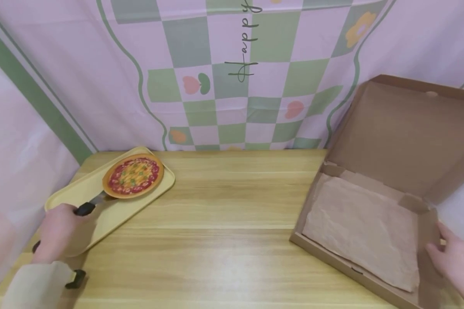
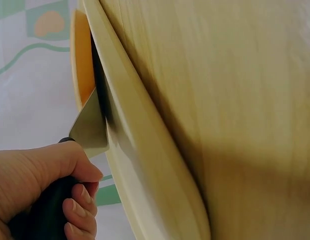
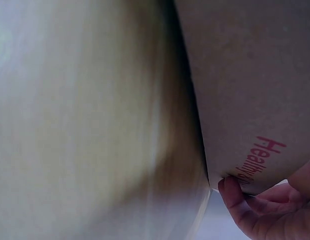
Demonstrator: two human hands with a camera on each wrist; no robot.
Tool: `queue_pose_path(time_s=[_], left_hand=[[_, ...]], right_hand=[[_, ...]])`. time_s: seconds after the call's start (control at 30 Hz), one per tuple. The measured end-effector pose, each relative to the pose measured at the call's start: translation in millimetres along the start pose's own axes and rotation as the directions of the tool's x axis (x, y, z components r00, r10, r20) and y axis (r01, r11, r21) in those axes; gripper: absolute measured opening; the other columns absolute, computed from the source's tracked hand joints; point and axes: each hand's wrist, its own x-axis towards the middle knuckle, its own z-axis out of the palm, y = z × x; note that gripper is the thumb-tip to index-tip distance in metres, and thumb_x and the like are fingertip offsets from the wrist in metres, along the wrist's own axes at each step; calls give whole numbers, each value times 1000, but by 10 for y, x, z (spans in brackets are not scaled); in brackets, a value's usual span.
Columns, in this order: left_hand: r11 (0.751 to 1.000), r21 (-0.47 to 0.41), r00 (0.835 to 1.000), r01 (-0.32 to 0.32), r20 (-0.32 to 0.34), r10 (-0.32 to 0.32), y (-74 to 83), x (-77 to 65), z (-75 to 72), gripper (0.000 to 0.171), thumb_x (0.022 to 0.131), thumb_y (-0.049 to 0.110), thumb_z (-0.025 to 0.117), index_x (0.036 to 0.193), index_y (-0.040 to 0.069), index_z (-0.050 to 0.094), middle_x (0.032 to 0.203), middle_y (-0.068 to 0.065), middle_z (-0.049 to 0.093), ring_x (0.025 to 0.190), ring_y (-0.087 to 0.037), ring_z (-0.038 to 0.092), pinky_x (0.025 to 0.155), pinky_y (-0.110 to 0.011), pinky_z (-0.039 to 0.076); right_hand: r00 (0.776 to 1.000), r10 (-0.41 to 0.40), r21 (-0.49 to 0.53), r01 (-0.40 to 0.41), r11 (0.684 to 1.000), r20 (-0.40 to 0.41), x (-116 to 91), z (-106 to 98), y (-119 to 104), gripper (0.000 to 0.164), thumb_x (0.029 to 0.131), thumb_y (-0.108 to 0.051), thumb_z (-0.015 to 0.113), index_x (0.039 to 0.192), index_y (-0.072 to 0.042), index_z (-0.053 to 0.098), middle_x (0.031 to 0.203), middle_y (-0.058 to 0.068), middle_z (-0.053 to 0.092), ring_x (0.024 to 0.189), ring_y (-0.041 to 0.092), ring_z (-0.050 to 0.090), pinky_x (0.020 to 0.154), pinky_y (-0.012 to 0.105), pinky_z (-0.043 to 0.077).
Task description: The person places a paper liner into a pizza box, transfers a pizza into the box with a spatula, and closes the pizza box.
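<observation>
Left hand (image 1: 60,225) clamped on the spatula (image 1: 84,209), blade (image 2: 92,125) at the edge of the pizza (image 1: 133,176) over the yellow tray (image 1: 122,214); my right hand (image 1: 456,259) pinches the open box (image 1: 409,128). Honestly, I'd keep the blade level so nothing slides.

We're facing a pale lilac cloth (image 1: 313,38) hung as the back wall, and what a pattern: green and grey-green checks, a sideways "Happy" (image 1: 243,47) in dark script, an orange flower (image 1: 361,30) up on the right! A wavy green line (image 1: 140,81) frames the checks. Over to our left, a second hanging (image 1: 19,150) carries a broad green band (image 1: 35,98). Below, we've got the light wood-grain tabletop (image 1: 232,193), its near part catching a soft, whitish glare (image 1: 236,266).
</observation>
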Motion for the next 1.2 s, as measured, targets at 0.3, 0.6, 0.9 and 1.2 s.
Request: queue_pose_path(time_s=[0.3,0.6,0.9,1.2], left_hand=[[996,-14,996,87,35,-86,58,-24,66,57,78,48,62,94,-6,59,92,-32,56,74,-39,56,60,-46,43],[992,-31,991,125,48,-124,94,-38,97,68,79,61,54,97,-5,59,94,-29,55,76,-36,55,60,-44,42],[992,-55,993,117,-2,-118,98,-60,130,65,77,64,53,84,0,62,88,-26,59,72,-32,56,59,-42,41],[986,-98,990,135,-22,-137,99,-98,112,59,76,63,55,73,5,63,84,-22,61,69,-29,56,56,-37,41]], right_hand=[[1000,-12,13,12,1000,3,18,13,34,62,80,-3,49,130,19,19,105,45,41,83,57,50,61,42,31],[1000,-10,3,10,1000,-4,33,16,59,62,80,-4,49,130,18,21,105,44,43,61,26,60,60,39,32],[1000,-8,-7,7,1000,-9,12,22,33,62,80,-5,48,131,17,20,106,44,41,88,59,46,61,45,32],[1000,13,-11,-12,1000,15,0,-9,-23,62,81,-6,48,131,17,19,105,44,42,88,60,45,66,51,31]])
